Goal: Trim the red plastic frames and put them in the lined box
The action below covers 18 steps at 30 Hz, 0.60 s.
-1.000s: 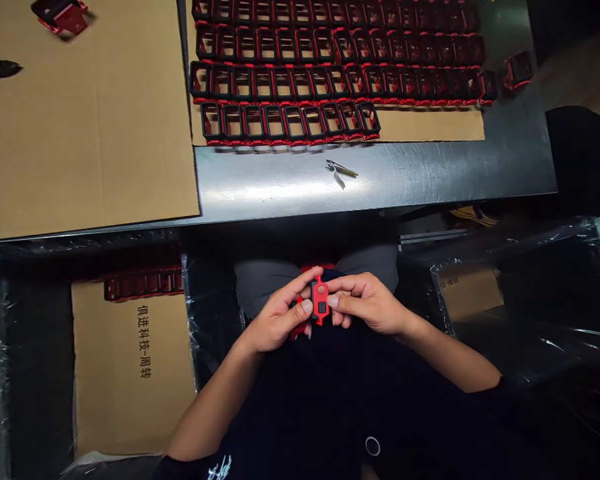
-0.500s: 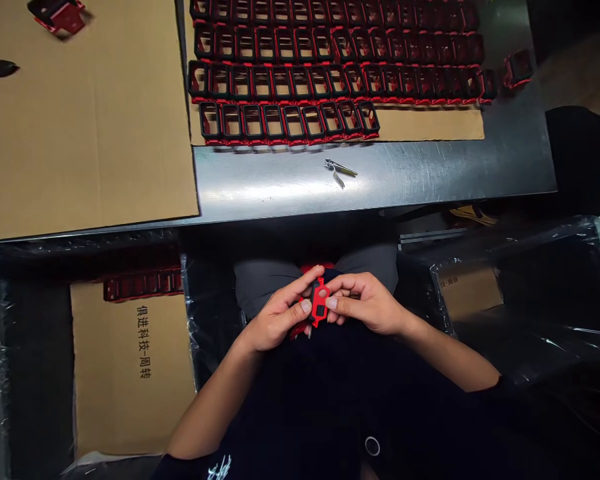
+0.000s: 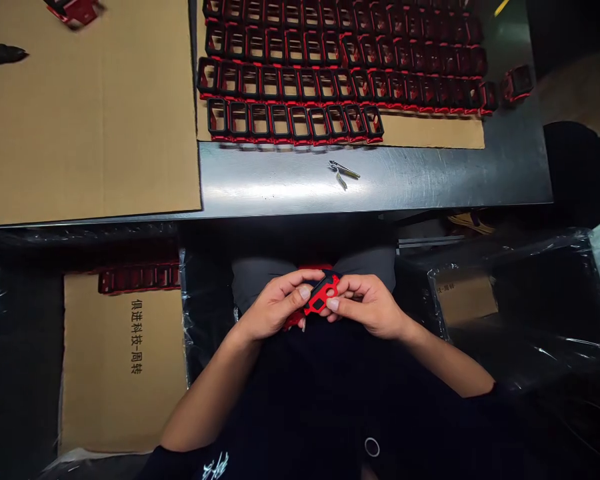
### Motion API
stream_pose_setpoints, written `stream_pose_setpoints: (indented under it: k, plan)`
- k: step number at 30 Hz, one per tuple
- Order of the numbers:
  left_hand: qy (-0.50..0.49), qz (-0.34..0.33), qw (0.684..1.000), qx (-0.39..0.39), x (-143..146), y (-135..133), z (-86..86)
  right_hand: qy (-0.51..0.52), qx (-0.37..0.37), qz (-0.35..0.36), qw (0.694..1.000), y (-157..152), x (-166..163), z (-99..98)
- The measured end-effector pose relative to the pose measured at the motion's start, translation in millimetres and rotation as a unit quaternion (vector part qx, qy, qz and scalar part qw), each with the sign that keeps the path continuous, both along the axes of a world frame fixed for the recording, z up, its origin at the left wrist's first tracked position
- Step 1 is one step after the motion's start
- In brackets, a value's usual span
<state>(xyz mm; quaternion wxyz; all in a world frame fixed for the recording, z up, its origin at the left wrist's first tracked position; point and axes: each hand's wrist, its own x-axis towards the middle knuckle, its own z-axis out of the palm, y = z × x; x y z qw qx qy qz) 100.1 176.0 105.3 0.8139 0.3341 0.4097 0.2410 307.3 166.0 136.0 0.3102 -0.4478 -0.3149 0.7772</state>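
Observation:
Over my lap, both hands hold one small red and black plastic frame (image 3: 323, 295). My left hand (image 3: 279, 301) grips its left side, thumb on top. On the right side, my right hand (image 3: 370, 304) pinches the red face between thumb and fingers. A round hole and a dark square opening show in that face, which lies tilted. Part of the frame is hidden by my fingers. Something red (image 3: 294, 319) shows below my left fingers; I cannot tell whether it belongs to the same frame.
Several rows of similar frames (image 3: 280, 121) stand on cardboard on the metal table (image 3: 260, 180). Nail clippers (image 3: 344, 171) lie near its front edge. A cardboard sheet (image 3: 90, 133) covers the left. Plastic-lined bins flank me; the left one holds cardboard (image 3: 105, 373) and more frames (image 3: 140, 277).
The red frame between my hands has turned clockwise, from nearly upright to a slant. Both hands still grip it. The whole view has shifted slightly.

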Motion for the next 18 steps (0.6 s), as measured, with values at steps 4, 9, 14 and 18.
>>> stream_pose_setpoints:
  k: [4,9,14,18]
  plan:
    - [0.011,-0.002,1.000,0.012,-0.3,-0.6,-0.7,0.001,-0.005,0.001,1.000,1.0,0.6,-0.3]
    - [0.037,-0.005,0.999,0.019,-1.0,-2.1,4.2,0.011,-0.050,0.002,0.999,3.5,0.6,-0.6]
    - [0.055,0.007,0.998,0.042,-1.1,-4.2,10.6,0.018,-0.061,-0.004,0.998,5.2,-2.7,-2.0]
    - [0.065,-0.001,0.995,0.080,-2.6,-5.4,13.1,0.018,-0.047,-0.014,0.999,6.6,-5.3,-3.4]
